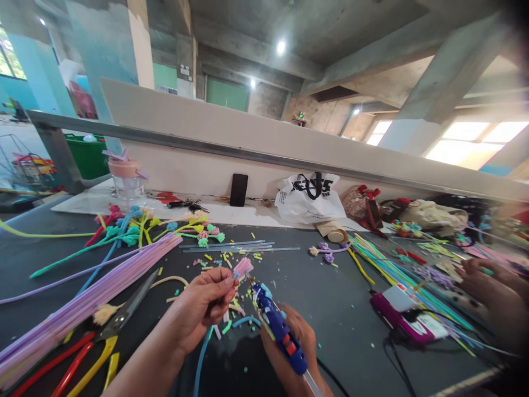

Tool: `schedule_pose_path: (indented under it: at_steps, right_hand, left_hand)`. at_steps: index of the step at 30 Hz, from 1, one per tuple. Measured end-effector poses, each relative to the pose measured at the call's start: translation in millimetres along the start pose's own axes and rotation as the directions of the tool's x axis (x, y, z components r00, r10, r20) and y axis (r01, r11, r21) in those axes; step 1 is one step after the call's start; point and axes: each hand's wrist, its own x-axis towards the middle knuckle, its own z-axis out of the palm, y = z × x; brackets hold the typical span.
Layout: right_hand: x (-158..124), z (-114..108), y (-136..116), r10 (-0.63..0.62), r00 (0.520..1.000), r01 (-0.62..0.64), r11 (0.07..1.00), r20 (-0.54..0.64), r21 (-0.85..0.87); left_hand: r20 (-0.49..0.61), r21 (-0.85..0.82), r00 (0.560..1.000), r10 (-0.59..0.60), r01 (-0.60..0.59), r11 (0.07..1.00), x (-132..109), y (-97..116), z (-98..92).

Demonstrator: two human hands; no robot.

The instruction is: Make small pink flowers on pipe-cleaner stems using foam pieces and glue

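Note:
My left hand (212,298) is closed in a pinch on a small pink fuzzy pipe-cleaner piece (243,267), with a bit of blue at the fingertips. My right hand (295,336) wraps round a blue hot glue gun (279,325), a clear glue stick coming out of its rear. The gun's nozzle points up at the pink piece, very close to it; whether they touch I cannot tell. Under both hands lie cut pipe-cleaner scraps (226,326). A blue pipe cleaner (201,364) runs down beside my left wrist.
Scissors (119,320) and a bundle of lilac pipe cleaners (124,275) lie left. Finished-looking pipe-cleaner flowers (130,234) and clear glue sticks (239,246) are behind. A phone (238,190) leans on the partition. Right are a purple-and-white power strip (407,320), cables and another person's hand (487,286).

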Motion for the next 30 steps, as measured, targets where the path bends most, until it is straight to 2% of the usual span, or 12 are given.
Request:
schedule_pose_path:
  at_steps: [8,12,16,21,24,27,28,30]
  right_hand:
    - [-7,3,0,0.053,0.997,-0.057,0.996,0.063,0.068]
    - [-9,3,2,0.101,0.995,-0.1,0.993,-0.01,0.055]
    - [-6,0,1,0.078,0.996,-0.082,0.99,0.037,0.111]
    - [-6,-5,2,0.078,0.996,-0.08,0.996,0.046,0.045]
    - [-5,-13,11,0.04,0.997,-0.043,0.998,0.059,0.052]
    - [-1,-30,28,0.005,0.981,0.001,1.0,0.192,-0.028]
    - [0,-36,36,0.02,0.963,0.0,0.997,0.269,-0.075]
    - [2,-49,52,0.14,0.896,-0.052,0.976,0.421,-0.212]
  left_hand:
    - [0.046,-0.023,0.999,0.007,-0.006,1.0,1,0,-2.2]
    - [0.031,-0.043,0.999,-0.01,0.012,0.999,2,0,-1.6]
    - [0.028,-0.04,0.999,-0.041,0.042,0.998,2,-1,-1.5]
    - [0.038,-0.067,0.998,-0.047,0.05,0.997,0,0,0.0]
    - [0.033,-0.071,0.998,-0.06,0.062,0.996,0,2,0.9]
    - [0.01,-0.081,0.999,-0.042,0.043,0.996,0,4,-0.1]
    - [0.0,-0.086,0.999,-0.032,0.032,0.996,0,4,-0.8]
    - [-0.018,-0.086,1.0,-0.019,0.017,0.996,-1,5,-2.3]
